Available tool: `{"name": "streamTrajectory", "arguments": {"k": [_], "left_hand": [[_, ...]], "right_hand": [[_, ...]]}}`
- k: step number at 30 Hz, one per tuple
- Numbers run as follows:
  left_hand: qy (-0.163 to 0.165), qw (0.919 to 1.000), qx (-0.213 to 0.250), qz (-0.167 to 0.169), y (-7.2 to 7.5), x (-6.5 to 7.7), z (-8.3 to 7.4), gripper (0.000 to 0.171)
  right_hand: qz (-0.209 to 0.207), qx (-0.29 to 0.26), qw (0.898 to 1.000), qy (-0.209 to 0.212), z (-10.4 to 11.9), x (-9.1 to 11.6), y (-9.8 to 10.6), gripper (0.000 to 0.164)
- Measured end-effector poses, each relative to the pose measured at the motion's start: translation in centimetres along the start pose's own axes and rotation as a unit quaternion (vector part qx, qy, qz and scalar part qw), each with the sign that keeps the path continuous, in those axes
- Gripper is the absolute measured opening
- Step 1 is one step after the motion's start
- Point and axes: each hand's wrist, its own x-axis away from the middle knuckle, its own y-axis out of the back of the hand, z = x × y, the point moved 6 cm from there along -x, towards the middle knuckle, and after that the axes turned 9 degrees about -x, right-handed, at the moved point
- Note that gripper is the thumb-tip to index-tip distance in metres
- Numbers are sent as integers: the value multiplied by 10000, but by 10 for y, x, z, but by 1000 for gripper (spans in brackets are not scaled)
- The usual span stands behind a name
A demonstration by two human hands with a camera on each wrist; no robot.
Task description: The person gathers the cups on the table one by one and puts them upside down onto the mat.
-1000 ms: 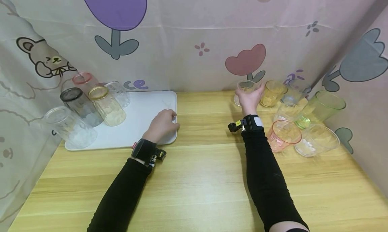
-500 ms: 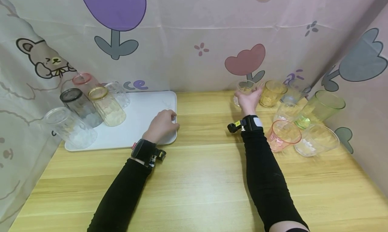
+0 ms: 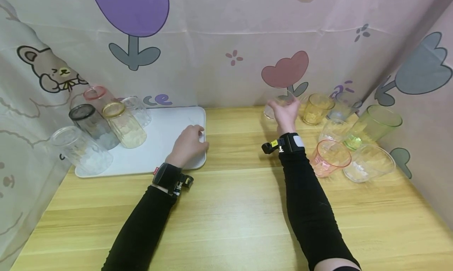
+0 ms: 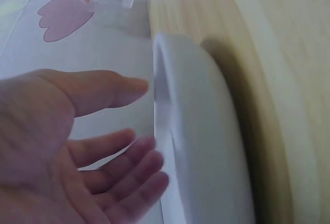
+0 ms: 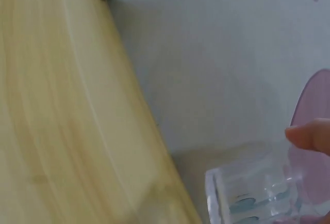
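Observation:
My right hand [image 3: 286, 115] grips a clear glass [image 3: 270, 112] near the back edge of the table. In the right wrist view the glass [image 5: 252, 198] shows its thick base, apparently raised off the wood, with a thumb tip by its upper part. Over the right end of the white tray [image 3: 170, 119] is my left hand [image 3: 187, 147], holding nothing. Seen from the left wrist, its fingers [image 4: 129, 180] are loosely bent beside the tray's rim [image 4: 203, 126]. Whether they touch the tray I cannot tell.
Several glasses stand upside down on the tray's left part, among them a grey one [image 3: 93, 127] and a yellowish one [image 3: 125, 127]. To the right of my right hand are an amber glass [image 3: 316, 109], a pink one [image 3: 329, 161], a green one [image 3: 371, 127] and clear ones. A patterned curtain [image 3: 212, 74] hangs behind.
My right hand has shifted left with the clear glass, away from the amber glass, and the glass seems slightly lifted. The left hand has stayed in place.

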Motion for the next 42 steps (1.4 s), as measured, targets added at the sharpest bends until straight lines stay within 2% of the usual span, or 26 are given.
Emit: {"name": "streamTrajectory", "arguments": {"k": [6,10,15,19,23,26,29,34,42], "left_hand": [[-12,9961,409,-783,11,0,-2,64],[-361,9849,725,-1529,20,1,-6,63],[-1138,9587,980,-2417,31,5,-15,62],[-1694,9338,1151,-2934,37,9,-21,65],[-2086,9104,1246,-3348,42,13,-26,69],[-2284,8990,1229,-3530,44,15,-28,72],[-2400,8924,1210,-3626,46,16,-29,76],[-2393,8875,1300,-3717,48,18,-30,88],[-2294,8812,1580,-3820,51,19,-31,103]], "right_hand": [[128,-185,9993,290,10,9,-11,96],[247,-246,9989,303,16,15,-19,95],[717,-701,9947,211,23,27,-34,86],[1201,-1004,9875,203,29,38,-48,75],[1739,-1332,9757,71,33,50,-63,70],[2155,-1630,9627,-128,33,60,-74,71],[2545,-1806,9496,-312,31,71,-86,71],[2980,-2050,9297,-698,24,88,-104,68],[3588,-2184,9017,-1023,13,115,-127,69]]}}
